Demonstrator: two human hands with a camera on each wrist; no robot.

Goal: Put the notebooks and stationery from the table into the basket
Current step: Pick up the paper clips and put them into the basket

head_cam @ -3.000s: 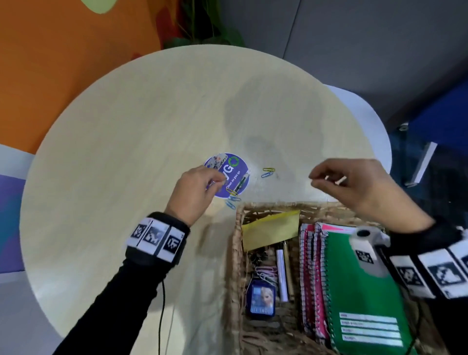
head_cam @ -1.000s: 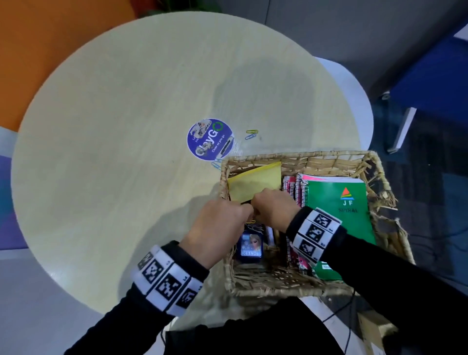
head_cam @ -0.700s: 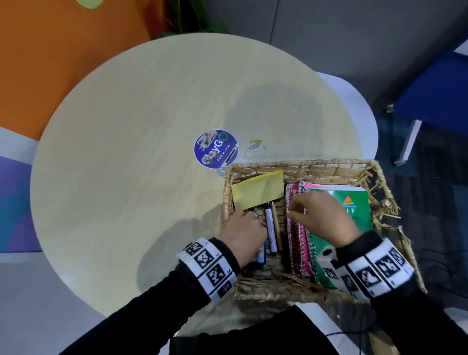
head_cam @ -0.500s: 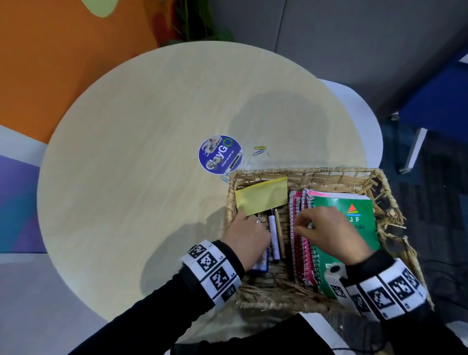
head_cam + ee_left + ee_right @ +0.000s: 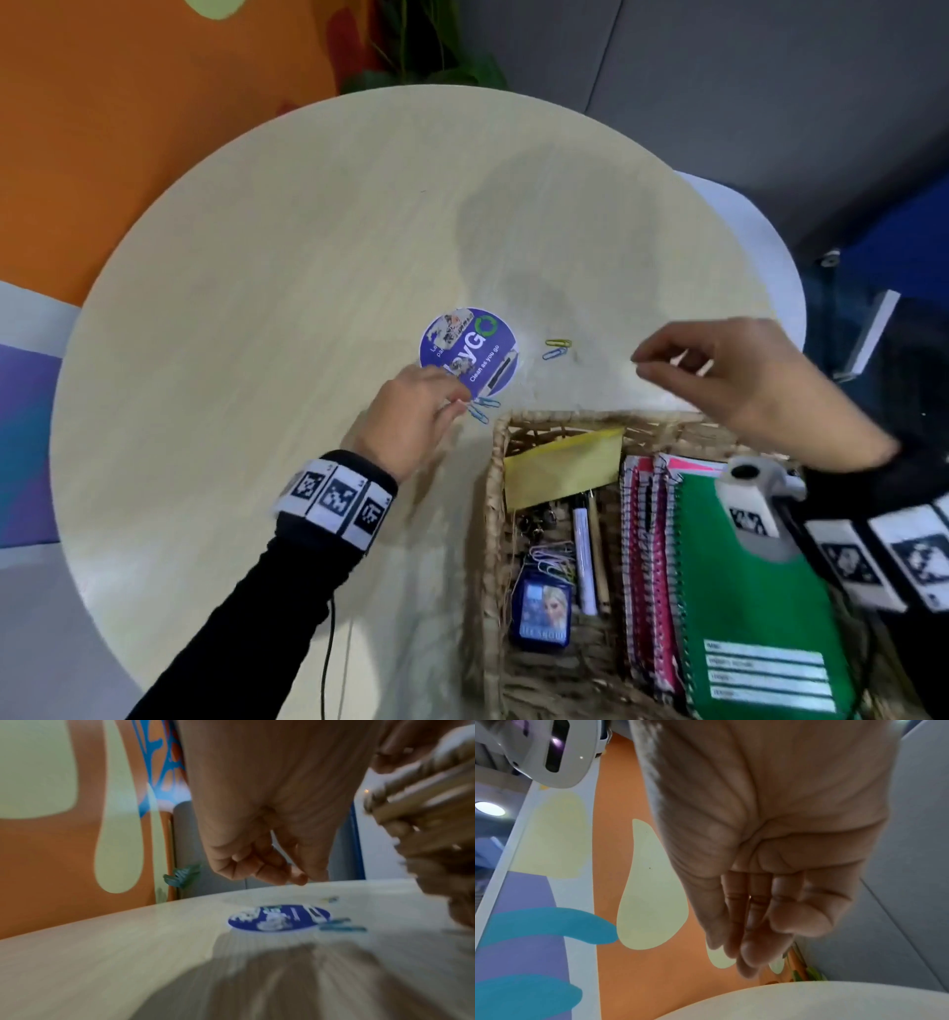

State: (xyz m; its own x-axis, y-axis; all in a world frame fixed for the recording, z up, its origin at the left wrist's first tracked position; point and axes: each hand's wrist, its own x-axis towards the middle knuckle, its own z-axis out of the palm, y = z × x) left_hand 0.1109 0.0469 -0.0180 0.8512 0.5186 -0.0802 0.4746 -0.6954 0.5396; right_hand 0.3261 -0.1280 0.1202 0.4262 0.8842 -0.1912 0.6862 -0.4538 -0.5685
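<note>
Two blue paper clips lie on the round table just off the wicker basket's far left corner. My left hand hovers right beside them with its fingers loosely curled, and it holds nothing; the left wrist view shows the hand above the blue clips. A yellow clip and a blue clip lie further out. My right hand floats empty past the basket's far rim. The basket holds a yellow sticky pad, pens, several paper clips and spiral notebooks.
A round purple sticker is stuck to the table next to the blue clips. A small blue picture tin sits in the basket. A white rounded surface juts out behind the table at the right. An orange wall and a plant stand behind.
Both hands have come out of the basket. The left went forward to the blue clips by the sticker; the right rose over the far rim toward the table.
</note>
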